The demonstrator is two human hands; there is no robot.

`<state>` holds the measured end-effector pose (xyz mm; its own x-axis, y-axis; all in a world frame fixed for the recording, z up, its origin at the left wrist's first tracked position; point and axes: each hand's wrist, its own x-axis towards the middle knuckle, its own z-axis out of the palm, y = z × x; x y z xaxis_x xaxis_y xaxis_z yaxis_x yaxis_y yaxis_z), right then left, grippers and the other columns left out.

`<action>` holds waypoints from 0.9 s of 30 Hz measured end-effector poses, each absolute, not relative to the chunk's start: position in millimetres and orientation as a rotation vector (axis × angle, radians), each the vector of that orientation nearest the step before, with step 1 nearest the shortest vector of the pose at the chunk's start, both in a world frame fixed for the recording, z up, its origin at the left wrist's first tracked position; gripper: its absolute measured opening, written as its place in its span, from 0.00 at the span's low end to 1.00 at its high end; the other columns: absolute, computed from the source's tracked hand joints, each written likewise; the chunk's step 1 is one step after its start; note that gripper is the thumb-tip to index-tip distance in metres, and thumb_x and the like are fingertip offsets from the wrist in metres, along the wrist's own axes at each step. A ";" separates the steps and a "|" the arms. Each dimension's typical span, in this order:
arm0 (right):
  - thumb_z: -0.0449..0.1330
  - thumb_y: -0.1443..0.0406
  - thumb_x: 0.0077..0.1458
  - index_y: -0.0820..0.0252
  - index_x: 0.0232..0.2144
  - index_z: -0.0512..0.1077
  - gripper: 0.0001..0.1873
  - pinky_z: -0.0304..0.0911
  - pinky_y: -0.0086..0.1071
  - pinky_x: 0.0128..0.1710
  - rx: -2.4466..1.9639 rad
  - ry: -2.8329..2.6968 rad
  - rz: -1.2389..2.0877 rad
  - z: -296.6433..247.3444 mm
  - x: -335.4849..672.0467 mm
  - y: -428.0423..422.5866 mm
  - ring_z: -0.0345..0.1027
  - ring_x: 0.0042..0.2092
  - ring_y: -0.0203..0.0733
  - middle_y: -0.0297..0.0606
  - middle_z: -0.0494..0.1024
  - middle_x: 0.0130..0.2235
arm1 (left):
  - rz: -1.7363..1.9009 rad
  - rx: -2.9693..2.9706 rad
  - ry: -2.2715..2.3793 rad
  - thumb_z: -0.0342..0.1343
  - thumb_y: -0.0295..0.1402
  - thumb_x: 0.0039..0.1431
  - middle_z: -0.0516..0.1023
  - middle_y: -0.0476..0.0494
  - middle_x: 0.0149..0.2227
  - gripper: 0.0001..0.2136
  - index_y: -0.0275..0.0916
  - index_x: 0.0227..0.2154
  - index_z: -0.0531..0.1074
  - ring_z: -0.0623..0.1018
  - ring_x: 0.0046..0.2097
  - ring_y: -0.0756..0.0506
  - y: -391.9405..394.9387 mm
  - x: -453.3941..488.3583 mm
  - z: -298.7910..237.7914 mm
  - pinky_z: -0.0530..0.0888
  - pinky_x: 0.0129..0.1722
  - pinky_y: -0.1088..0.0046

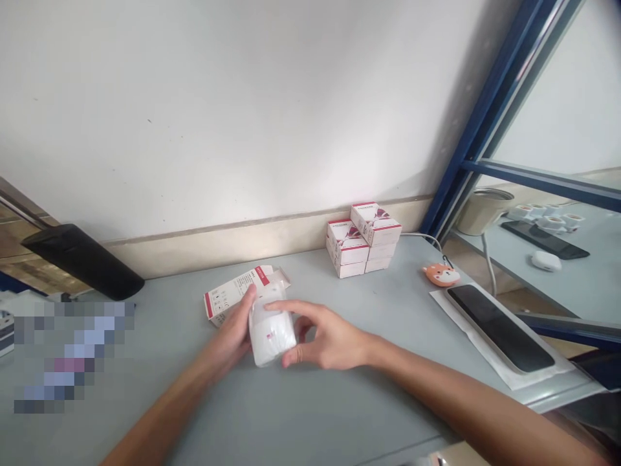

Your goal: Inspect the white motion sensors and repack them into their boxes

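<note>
A white wall [218, 110] with beige skirting [262, 243] backs the pale grey bench [310, 285]; a blue-framed glass pane [548, 110] stands right.

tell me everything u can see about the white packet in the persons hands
The white packet is a rounded, soft-looking block with a glossy, plastic-like wrapping and a small red mark on its face; no print is legible. It stands slightly tilted between the hands: the left hand presses its left side, while the right hand reaches across its front. An opened white-and-red carton lies just behind it, and whether they touch, or whether the packet touches the grey tabletop, cannot be told.
</note>
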<state>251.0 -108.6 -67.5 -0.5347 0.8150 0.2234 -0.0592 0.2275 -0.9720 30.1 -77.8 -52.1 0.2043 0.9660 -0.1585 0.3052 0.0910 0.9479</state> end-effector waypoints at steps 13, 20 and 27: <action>0.72 0.60 0.54 0.48 0.63 0.73 0.34 0.73 0.37 0.43 -1.002 -1.406 0.878 -68.0 275.4 -74.6 0.73 0.43 0.40 0.44 0.74 0.60 | 0.332 2.432 1.650 0.56 0.57 0.64 0.79 0.38 0.55 0.27 0.50 0.60 0.74 0.78 0.55 0.32 -24.8 18.3 -32.3 0.73 0.46 0.62; 0.71 0.63 0.55 0.47 0.62 0.72 0.33 0.75 0.39 0.48 -0.950 -1.375 0.789 -64.1 273.6 -78.5 0.74 0.43 0.40 0.41 0.71 0.55 | 0.651 2.655 1.518 0.58 0.49 0.66 0.75 0.37 0.61 0.30 0.48 0.68 0.64 0.75 0.61 0.33 -70.3 52.2 -41.0 0.76 0.50 0.61; 0.68 0.67 0.57 0.46 0.57 0.73 0.26 0.75 0.40 0.45 -0.894 -1.404 0.724 -50.7 265.8 -98.4 0.75 0.44 0.42 0.41 0.72 0.55 | 1.172 2.767 1.428 0.63 0.37 0.66 0.77 0.35 0.59 0.33 0.47 0.70 0.60 0.78 0.58 0.34 -95.6 68.9 -67.0 0.76 0.56 0.58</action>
